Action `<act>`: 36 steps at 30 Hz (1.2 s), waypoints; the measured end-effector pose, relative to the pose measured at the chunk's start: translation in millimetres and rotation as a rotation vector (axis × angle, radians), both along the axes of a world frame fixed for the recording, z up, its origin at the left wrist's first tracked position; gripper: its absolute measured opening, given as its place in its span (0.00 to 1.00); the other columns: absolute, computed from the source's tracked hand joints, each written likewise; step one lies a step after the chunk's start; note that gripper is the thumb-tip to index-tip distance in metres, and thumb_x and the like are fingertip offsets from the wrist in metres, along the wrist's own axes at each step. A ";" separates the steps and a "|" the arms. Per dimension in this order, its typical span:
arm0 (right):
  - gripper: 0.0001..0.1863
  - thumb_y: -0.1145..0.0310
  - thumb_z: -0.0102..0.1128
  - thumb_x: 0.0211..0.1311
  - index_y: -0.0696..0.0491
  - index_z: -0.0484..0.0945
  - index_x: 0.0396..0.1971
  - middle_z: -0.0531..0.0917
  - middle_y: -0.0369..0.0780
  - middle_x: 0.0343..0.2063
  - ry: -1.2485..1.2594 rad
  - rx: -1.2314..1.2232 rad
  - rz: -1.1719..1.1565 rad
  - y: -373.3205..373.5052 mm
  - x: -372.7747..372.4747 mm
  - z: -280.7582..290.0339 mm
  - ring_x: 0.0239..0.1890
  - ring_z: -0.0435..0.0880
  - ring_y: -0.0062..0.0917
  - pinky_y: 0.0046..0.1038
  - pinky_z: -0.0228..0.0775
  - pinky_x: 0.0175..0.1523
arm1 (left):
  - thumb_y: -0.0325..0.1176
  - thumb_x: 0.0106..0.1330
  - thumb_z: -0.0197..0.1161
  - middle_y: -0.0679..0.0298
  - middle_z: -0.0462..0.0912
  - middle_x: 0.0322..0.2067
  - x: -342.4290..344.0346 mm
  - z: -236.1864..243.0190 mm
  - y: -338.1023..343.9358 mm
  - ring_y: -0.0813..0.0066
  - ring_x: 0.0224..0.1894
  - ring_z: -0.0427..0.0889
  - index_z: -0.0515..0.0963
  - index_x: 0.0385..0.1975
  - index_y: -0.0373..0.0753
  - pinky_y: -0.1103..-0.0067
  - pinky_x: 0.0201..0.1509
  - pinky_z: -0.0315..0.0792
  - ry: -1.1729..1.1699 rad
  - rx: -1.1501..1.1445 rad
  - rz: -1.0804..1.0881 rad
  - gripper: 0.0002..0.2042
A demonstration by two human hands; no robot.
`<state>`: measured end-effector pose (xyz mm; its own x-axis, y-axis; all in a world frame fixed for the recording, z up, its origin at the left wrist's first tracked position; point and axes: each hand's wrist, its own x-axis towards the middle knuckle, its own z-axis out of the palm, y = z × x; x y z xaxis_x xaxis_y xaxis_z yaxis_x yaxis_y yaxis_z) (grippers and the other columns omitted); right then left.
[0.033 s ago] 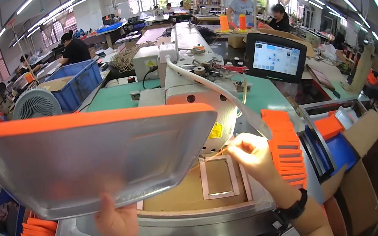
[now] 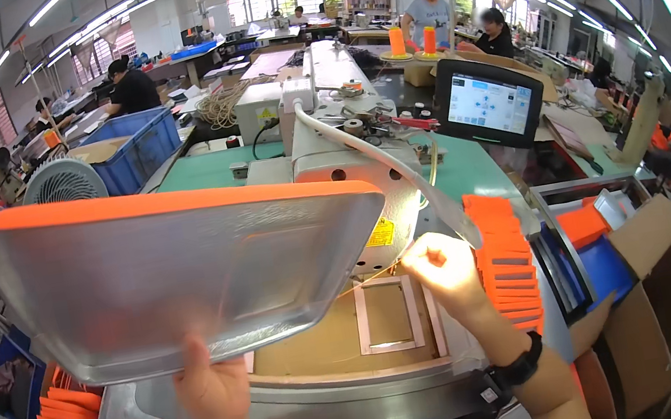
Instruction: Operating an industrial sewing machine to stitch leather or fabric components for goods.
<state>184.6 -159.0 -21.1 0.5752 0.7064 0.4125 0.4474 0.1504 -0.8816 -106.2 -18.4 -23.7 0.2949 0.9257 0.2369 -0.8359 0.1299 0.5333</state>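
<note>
While the left hand (image 2: 215,400) rises from the lower edge with its wrist upright, thumb toward twelve o'clock, it clamps the lower rim of a broad panel (image 2: 187,274); one digit lies against the near face, and the others are hidden behind. From the middle of the view, the panel sits toward nine o'clock, raised and tilted so that its face is turned to the wearer. The right hand (image 2: 445,271) is at four o'clock, its forearm slanting up from five toward eleven. Its fingers are curled together, pinched on a thin thread (image 2: 377,274) that runs toward eight o'clock to the panel's lower right corner; strong light washes out much of the hand.

The panel is smooth, silvery grey and slightly glossy, with rounded lower corners, a raised rim and a bright orange band along its top edge. Beyond it, toward one o'clock, stands a pale machine (image 2: 346,168).
</note>
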 end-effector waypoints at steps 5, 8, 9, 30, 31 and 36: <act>0.07 0.71 0.60 0.66 0.60 0.81 0.35 0.83 0.35 0.32 0.107 -0.190 0.092 8.1 17.6 -28.8 0.36 0.80 0.17 0.23 0.73 0.44 | 0.29 0.68 0.64 0.66 0.76 0.56 -3.9 -12.4 7.4 0.66 0.62 0.73 0.72 0.57 0.41 0.57 0.67 0.68 0.017 -0.031 0.005 0.18; 0.12 0.68 0.61 0.67 0.59 0.81 0.45 0.84 0.41 0.36 -0.107 -0.206 0.304 8.0 -16.8 -30.3 0.39 0.84 0.27 0.27 0.76 0.48 | 0.32 0.70 0.62 0.64 0.75 0.59 -22.7 -12.9 7.5 0.65 0.63 0.72 0.71 0.59 0.38 0.58 0.68 0.68 -0.027 -0.048 -0.032 0.18; 0.16 0.66 0.61 0.67 0.58 0.80 0.50 0.84 0.45 0.37 -0.298 -0.193 0.343 10.8 -35.9 -31.1 0.39 0.85 0.30 0.30 0.77 0.50 | 0.33 0.71 0.61 0.63 0.75 0.60 -23.2 -9.7 4.5 0.64 0.64 0.72 0.71 0.59 0.37 0.59 0.68 0.68 -0.052 -0.076 -0.070 0.19; 0.10 0.66 0.58 0.69 0.56 0.77 0.29 0.76 0.30 0.21 0.295 -0.235 0.205 6.4 -6.1 -19.4 0.20 0.71 0.12 0.18 0.61 0.25 | 0.27 0.70 0.61 0.65 0.75 0.57 -7.4 11.3 -6.4 0.65 0.60 0.75 0.68 0.62 0.45 0.60 0.62 0.74 -0.039 -0.211 -0.023 0.21; 0.08 0.66 0.59 0.70 0.56 0.78 0.38 0.77 0.32 0.23 0.266 -0.378 0.295 2.2 -15.2 -15.5 0.18 0.70 0.14 0.18 0.63 0.26 | 0.27 0.70 0.60 0.65 0.76 0.55 -11.1 8.4 -6.7 0.65 0.59 0.76 0.69 0.60 0.43 0.61 0.61 0.74 -0.054 -0.193 -0.023 0.19; 0.22 0.67 0.62 0.68 0.59 0.73 0.59 0.79 0.37 0.38 0.095 -0.304 0.594 4.9 -87.7 1.5 0.27 0.79 0.14 0.19 0.73 0.33 | 0.27 0.70 0.60 0.64 0.79 0.52 -22.3 4.8 -2.2 0.66 0.57 0.78 0.72 0.56 0.40 0.63 0.63 0.74 -0.057 -0.202 0.044 0.15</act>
<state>96.9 -154.2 -19.6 0.0771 0.9908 0.1115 0.2836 0.0854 -0.9551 -128.5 -20.7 -18.9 0.2448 0.9677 0.0608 -0.8713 0.1920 0.4515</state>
